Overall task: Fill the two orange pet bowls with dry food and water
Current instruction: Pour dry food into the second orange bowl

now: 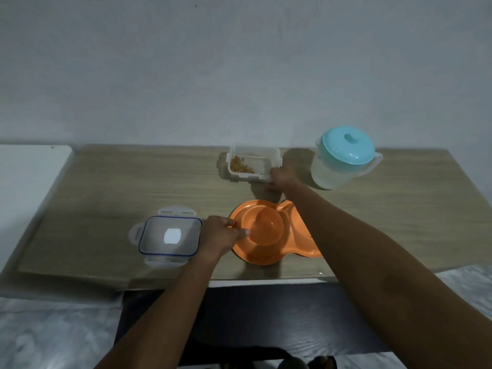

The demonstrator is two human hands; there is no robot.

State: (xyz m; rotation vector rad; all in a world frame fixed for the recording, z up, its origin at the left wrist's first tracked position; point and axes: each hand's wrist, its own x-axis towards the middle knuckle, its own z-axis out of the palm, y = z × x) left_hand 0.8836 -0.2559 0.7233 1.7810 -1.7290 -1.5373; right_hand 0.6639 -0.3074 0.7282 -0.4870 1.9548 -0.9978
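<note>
Your right hand [279, 178] gripped the food box [250, 162] by its corner, likely to tip it. Your left hand [221, 233] pinched the orange pet bowl [266, 255] steady.

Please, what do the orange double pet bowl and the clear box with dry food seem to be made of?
The orange double pet bowl looks like smooth moulded plastic: even colour, soft sheen, thin rim. The clear rectangular box with dry food seems to be translucent plastic too: cloudy walls, thick moulded rim; glass is less likely.
</note>
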